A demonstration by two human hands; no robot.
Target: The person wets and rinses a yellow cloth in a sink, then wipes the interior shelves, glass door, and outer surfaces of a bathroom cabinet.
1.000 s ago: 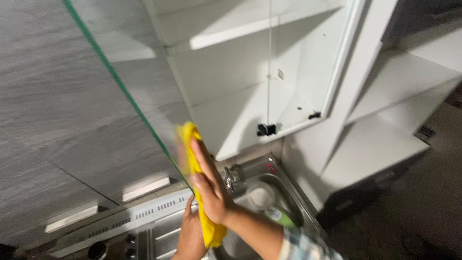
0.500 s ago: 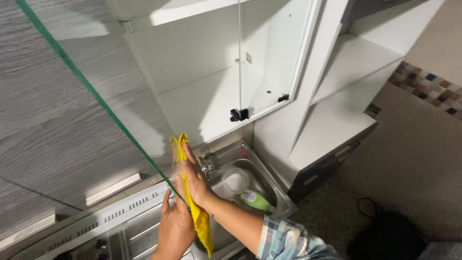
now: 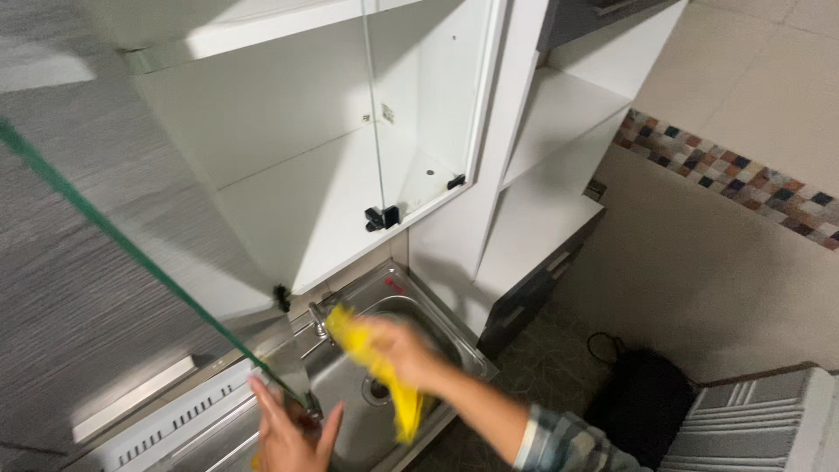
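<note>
While my right hand (image 3: pixel 404 350) hangs over the sink, its fingers are clamped on a bright yellow cleaning cloth (image 3: pixel 380 371), which trails in a blurred strip from about eleven o'clock of the hand, near the tap, down to five o'clock, where its loose end dangles above the front rim of the basin. My checked blue-and-white sleeve (image 3: pixel 568 441) runs off toward the bottom edge at four o'clock. The stainless steel sink basin (image 3: pixel 350 398) lies under the cloth, with its round drain (image 3: pixel 377 391) showing just beside the cloth and the chrome tap (image 3: pixel 320 316) standing at the basin's back rim, at ten o'clock of my right hand.

My left hand (image 3: pixel 284 428) is at eight o'clock of the right one, well apart from the cloth, fingers spread and straight, holding nothing; its fingertips come up to the lower corner of the green-edged glass cabinet door (image 3: pixel 131 245), whose edge slants from the far left down to that corner. I cannot tell whether they touch the glass.

Above the sink, at twelve o'clock, the white wall cabinet (image 3: pixel 288 131) stands open with bare shelves and black hinge fittings (image 3: pixel 382 217). At three o'clock a dark bag (image 3: pixel 642 402) sits on the floor against the beige wall, below a band of small mosaic tiles (image 3: pixel 734 179).
</note>
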